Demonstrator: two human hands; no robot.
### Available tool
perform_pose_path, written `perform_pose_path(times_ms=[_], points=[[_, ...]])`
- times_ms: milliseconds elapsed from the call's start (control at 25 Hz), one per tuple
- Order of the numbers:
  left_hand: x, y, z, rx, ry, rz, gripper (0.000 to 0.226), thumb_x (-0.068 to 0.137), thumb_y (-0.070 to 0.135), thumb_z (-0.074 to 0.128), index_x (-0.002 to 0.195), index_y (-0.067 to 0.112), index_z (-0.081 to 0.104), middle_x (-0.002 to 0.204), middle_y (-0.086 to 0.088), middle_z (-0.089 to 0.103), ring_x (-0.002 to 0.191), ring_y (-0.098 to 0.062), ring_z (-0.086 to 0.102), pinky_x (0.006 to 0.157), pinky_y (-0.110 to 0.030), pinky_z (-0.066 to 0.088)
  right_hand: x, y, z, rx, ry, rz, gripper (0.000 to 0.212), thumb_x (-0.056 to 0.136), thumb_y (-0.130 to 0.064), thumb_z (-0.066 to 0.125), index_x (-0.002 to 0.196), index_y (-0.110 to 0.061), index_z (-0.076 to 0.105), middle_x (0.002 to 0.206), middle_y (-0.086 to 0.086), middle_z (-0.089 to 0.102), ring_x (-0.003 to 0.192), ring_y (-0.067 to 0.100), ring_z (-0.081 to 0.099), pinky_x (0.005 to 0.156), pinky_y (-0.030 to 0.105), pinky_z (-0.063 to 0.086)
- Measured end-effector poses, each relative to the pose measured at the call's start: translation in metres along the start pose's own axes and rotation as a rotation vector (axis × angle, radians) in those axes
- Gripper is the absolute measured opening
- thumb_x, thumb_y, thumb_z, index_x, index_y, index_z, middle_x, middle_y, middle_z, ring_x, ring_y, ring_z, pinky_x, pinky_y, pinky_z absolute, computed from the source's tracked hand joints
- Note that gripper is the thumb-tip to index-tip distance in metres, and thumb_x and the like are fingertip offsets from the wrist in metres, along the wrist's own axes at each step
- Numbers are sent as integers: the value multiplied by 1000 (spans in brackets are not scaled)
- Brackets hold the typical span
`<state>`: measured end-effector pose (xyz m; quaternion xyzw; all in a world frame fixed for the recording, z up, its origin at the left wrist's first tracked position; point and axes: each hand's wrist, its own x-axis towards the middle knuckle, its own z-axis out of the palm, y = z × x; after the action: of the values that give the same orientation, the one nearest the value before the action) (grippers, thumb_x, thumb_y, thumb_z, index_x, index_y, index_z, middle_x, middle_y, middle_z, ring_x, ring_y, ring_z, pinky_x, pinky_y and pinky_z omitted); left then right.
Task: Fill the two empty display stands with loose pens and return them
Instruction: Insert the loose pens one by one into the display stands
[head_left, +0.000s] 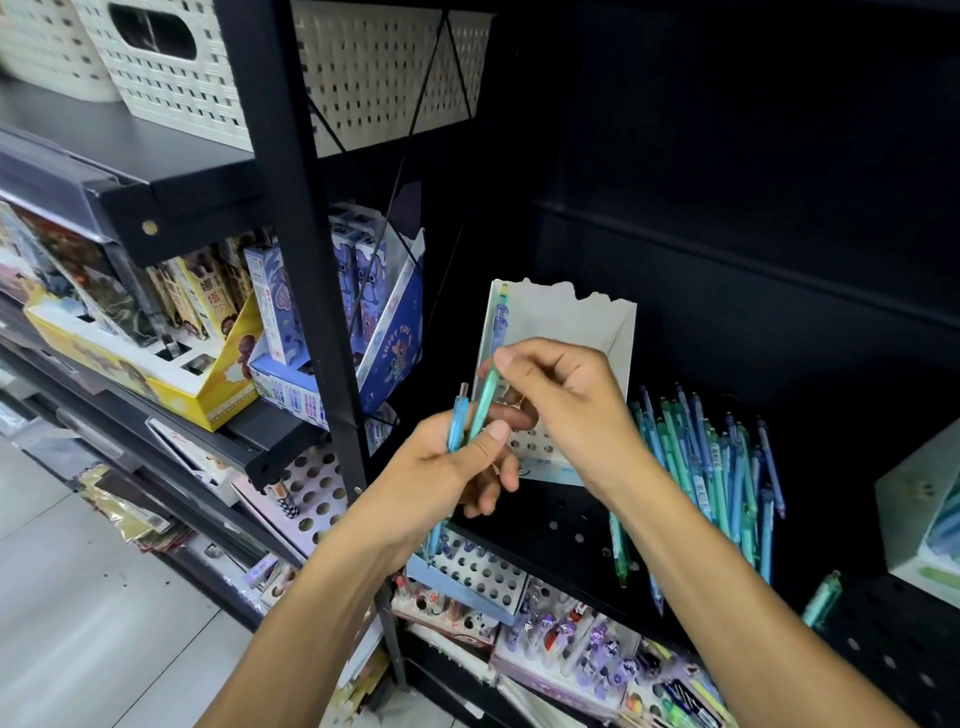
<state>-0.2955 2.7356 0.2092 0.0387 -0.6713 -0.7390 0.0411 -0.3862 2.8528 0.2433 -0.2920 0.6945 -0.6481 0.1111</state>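
My left hand (462, 467) grips two pens, a blue pen (457, 423) and a teal pen (483, 400), in front of the shelf. My right hand (561, 400) pinches the upper part of the teal pen. Just behind my hands stands a white cardboard display stand (576, 322) with a holed base; one blue pen (500, 325) stands in it at the left. A pile of loose blue and teal pens (722, 467) lies on the black shelf (571, 535) to the right. Another pale stand (919, 519) shows at the right edge, partly cut off.
A black upright post (306, 260) separates this bay from shelves at the left holding boxed stationery (332, 322). White baskets (171, 67) sit on top. Below are more holed pen stands (478, 571) with pens. One teal pen (823, 597) lies alone at the right.
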Motion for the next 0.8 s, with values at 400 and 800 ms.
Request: perform_pose_path(times_ms=[400,800], points=[[-4,-9,-16,221,417,161,26,104,17,46,110,24,70,105,10,70,98,2,63,92,-26,50,22,-15,-27,-147,480,-182,23,103,-12,44,99,-16,67,86,4,71,65,12,68,63,30,58],[-3,-14,-15,168,432,129,26,105,19,45,120,23,66,111,8,69,100,0,63,92,-31,54,30,26,-2,-739,142,-378,28,103,-25,45,108,-8,67,74,7,68,69,28,68,66,43,55]])
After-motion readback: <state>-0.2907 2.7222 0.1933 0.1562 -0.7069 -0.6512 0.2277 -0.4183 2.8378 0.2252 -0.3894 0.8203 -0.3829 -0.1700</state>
